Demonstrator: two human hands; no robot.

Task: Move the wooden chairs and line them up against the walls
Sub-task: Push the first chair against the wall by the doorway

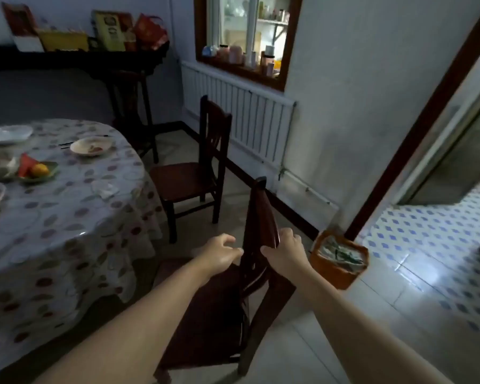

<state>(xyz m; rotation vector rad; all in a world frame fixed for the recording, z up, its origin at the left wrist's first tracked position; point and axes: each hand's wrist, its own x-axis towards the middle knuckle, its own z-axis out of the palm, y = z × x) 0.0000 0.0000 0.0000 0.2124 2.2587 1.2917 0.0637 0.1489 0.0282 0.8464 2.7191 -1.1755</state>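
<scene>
Nearby, right hand (284, 252) clenched on near chair (257, 245) backrest, fingers wrapped over its edge; left hand (222, 252) loosely curled beside backrest, released. Farther on, second chair (194, 173) between tabletop (67, 217) and radiator (250, 117), back toward wall.

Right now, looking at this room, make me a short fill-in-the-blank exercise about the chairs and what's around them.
1. The right hand grips the top rail of the near chair, while the left hand is ____.
2. The far chair stands in front of the white ____.
3. The orange bin sits on the floor beside the ____.
4. The table is covered with a patterned ____.

Missing words: open; radiator; doorway; tablecloth
</scene>
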